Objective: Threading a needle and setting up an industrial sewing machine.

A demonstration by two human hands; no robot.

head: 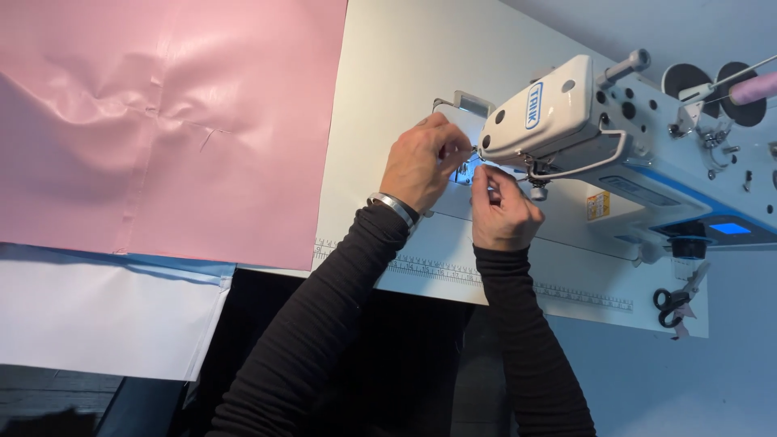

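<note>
A white industrial sewing machine (615,137) stands on a white table (388,97). Both my hands are at its needle area, under the machine head. My left hand (421,166) has its fingers pinched together just left of the needle; a metal bracelet (394,208) circles that wrist. My right hand (502,210) sits below the needle with fingertips pinched close to the presser foot. Whatever fine thing the fingers hold, perhaps thread, is too small to make out. Both arms wear black sleeves.
A large pink sheet (162,121) covers the table's left part, with a white sheet (105,316) beneath it. A ruler strip (566,293) runs along the table's front edge. Black-handled scissors (672,303) hang at the right. A pink thread spool (753,87) sits behind the machine.
</note>
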